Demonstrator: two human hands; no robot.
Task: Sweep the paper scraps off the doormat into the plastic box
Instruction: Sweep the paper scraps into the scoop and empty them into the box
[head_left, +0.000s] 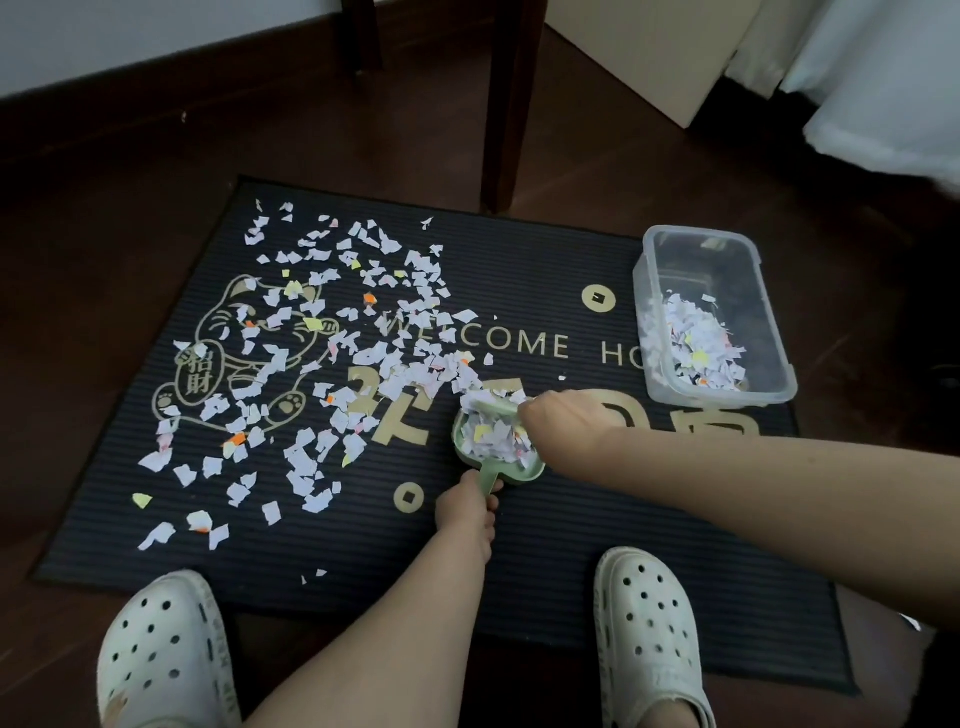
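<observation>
**A:** How many of each thing did you have down there?

**B:** One doormat (571, 545), one plastic box (727, 397), one green dustpan (530, 473) and one brush (493, 408). The paper scraps (304, 465) were past counting (mostly white, a few yellow and orange). My two white clogs (166, 654) stood at the mat's near edge.

**A:** And your grips?

**B:** My left grip (465, 506) was curled tight round the dustpan's handle. My right grip (558, 415) was closed like a fist round the brush. Only a pale green strip of the brush showed, lying at the pan's far lip among scraps.

**A:** Where did the scraps lie from there?

**B:** One heap filled the dustpan, just beside my right grip and just beyond my left. Most were strewn over the left half of the doormat, across the cat drawing, left of both grips. Another heap lay inside the plastic box. The box stood at the mat's right edge (covering the end of "WELCOME HO"), beyond my right grip and not touching it.
</observation>
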